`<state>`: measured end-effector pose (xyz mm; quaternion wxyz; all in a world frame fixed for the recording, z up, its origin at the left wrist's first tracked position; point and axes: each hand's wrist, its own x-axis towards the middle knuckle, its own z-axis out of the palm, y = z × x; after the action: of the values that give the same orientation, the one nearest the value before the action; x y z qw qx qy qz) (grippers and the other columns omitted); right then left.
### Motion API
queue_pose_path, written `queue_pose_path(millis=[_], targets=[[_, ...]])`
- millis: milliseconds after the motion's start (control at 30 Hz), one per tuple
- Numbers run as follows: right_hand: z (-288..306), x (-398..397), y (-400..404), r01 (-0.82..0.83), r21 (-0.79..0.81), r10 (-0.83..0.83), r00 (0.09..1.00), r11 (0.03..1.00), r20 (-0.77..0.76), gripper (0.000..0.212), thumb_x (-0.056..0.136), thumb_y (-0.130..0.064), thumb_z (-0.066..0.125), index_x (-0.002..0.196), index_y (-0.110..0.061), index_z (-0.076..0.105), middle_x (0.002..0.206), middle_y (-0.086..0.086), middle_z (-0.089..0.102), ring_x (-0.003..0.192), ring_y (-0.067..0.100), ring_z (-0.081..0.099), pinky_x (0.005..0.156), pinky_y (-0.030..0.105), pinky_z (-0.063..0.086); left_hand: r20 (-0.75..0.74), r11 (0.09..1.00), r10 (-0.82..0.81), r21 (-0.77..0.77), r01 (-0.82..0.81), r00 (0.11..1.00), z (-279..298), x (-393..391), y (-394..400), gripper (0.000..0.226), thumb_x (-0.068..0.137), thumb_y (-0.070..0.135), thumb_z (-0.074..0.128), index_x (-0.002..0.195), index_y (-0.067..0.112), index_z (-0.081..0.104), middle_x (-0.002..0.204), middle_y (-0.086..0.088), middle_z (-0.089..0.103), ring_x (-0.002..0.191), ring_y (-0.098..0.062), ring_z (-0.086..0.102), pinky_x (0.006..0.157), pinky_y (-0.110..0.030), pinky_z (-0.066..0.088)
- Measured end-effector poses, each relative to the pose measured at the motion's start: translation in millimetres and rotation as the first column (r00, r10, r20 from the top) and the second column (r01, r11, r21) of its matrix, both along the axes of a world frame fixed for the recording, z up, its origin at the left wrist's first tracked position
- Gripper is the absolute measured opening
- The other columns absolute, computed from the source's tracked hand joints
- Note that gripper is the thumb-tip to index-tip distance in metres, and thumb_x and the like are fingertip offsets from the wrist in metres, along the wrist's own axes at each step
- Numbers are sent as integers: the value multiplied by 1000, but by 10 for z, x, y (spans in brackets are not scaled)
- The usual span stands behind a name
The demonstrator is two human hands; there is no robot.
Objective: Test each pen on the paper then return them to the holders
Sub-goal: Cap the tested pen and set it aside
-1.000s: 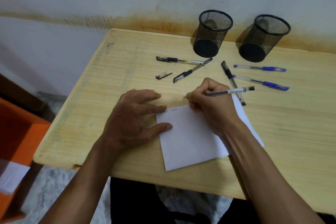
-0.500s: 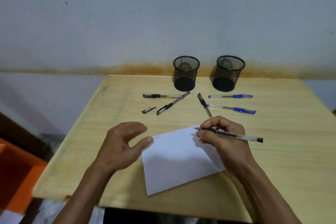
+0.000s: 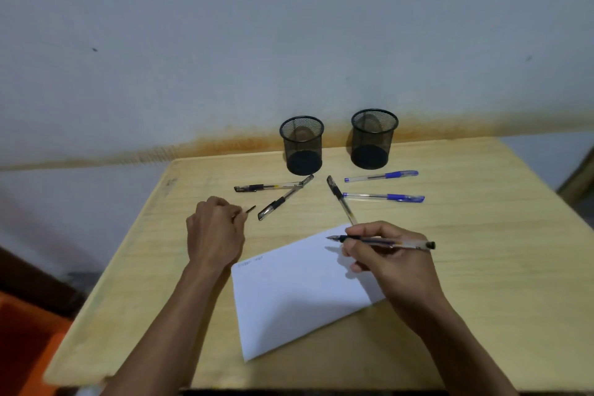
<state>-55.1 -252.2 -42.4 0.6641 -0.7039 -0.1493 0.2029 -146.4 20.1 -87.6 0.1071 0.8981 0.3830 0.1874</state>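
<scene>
My right hand (image 3: 389,262) grips an uncapped black pen (image 3: 385,240), held level above the white paper (image 3: 289,292), its tip pointing left. A small scribble marks the paper's top left corner. My left hand (image 3: 214,231) pinches the black pen cap (image 3: 250,210) on the table left of the paper. Three black pens (image 3: 271,186) (image 3: 284,198) (image 3: 339,198) and two blue pens (image 3: 381,175) (image 3: 384,197) lie loose on the table. Behind them stand two black mesh holders (image 3: 302,145) (image 3: 373,138), both with no pens in them.
The wooden table (image 3: 482,235) stands against a grey wall with a rust-coloured stain along its base. An orange object (image 3: 19,347) sits low at the left, beyond the table's edge.
My right hand lifted the pen off the paper and drew it right. My left hand left the paper and moved up to the pen cap. The camera tilted upward.
</scene>
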Motion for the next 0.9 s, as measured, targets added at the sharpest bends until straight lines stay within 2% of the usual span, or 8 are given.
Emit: queue_pose_path(millis=[67, 133, 200, 267, 333, 500, 733, 900], targets=[[24, -16, -24, 41, 25, -42, 999, 999, 6, 12, 82, -4, 80, 88, -12, 74, 77, 1, 79, 65, 14, 74, 59, 23, 59, 66, 999, -7, -31, 9, 998, 18, -50, -44, 15, 94, 26, 65, 101, 17, 76, 110, -7, 66, 108, -31, 56, 91, -45, 41], [53, -16, -29, 84, 38, -85, 996, 996, 22, 13, 80, -4, 82, 86, -10, 73, 78, 2, 79, 67, 14, 74, 61, 23, 60, 198, 996, -42, -70, 57, 979, 92, -115, -145, 9, 92, 22, 68, 97, 21, 74, 102, -2, 69, 101, -25, 60, 88, -40, 45], [116, -14, -18, 99, 44, -101, 994, 994, 48, 12, 80, -5, 83, 85, -14, 76, 80, -1, 79, 71, 10, 75, 69, 24, 61, 375, 973, -74, -176, 149, 924, 233, -175, -333, 8, 90, 17, 71, 93, 24, 73, 90, 7, 71, 89, -9, 64, 79, -21, 47], [226, -27, 2, 74, 100, -81, 994, 992, 69, 11, 82, -5, 80, 87, -14, 76, 81, 0, 79, 74, 11, 76, 69, 26, 62, 480, 932, -117, -251, 263, 870, 371, -218, -551, 15, 87, 14, 74, 97, 26, 74, 87, 13, 72, 87, 3, 65, 71, -8, 44], [339, -51, 25, 20, 152, -40, 990, 988, 132, 7, 84, -7, 78, 87, -13, 75, 78, 4, 79, 72, 14, 77, 63, 24, 60, 518, 900, -183, -255, 355, 836, 446, -245, -726, 19, 86, 15, 76, 102, 24, 76, 92, 13, 74, 91, 7, 66, 73, -8, 47], [468, -129, 48, -54, 114, 18, 954, 992, 300, 6, 83, -11, 80, 80, -9, 75, 68, 4, 76, 61, 9, 73, 56, 19, 55, 586, 850, -273, -224, 476, 763, 470, -303, -947, 14, 87, 15, 75, 96, 26, 77, 95, 18, 73, 95, -1, 68, 83, -10, 47], [413, -159, 40, -85, 51, 67, 955, 995, 288, 8, 81, -14, 82, 78, -9, 75, 66, -2, 75, 60, 9, 72, 56, 16, 53, 606, 829, -342, -165, 535, 718, 451, -352, -962, 16, 85, 23, 70, 96, 33, 74, 97, 17, 72, 96, -8, 69, 85, -16, 49], [356, -173, 137, -57, 17, 50, 957, 998, 286, 6, 79, -24, 84, 77, -22, 78, 73, -10, 77, 71, 4, 71, 61, 16, 52, 588, 825, -414, -81, 560, 695, 476, -331, -981, 14, 86, 18, 70, 97, 20, 77, 93, 15, 72, 92, -7, 68, 81, -21, 52]])
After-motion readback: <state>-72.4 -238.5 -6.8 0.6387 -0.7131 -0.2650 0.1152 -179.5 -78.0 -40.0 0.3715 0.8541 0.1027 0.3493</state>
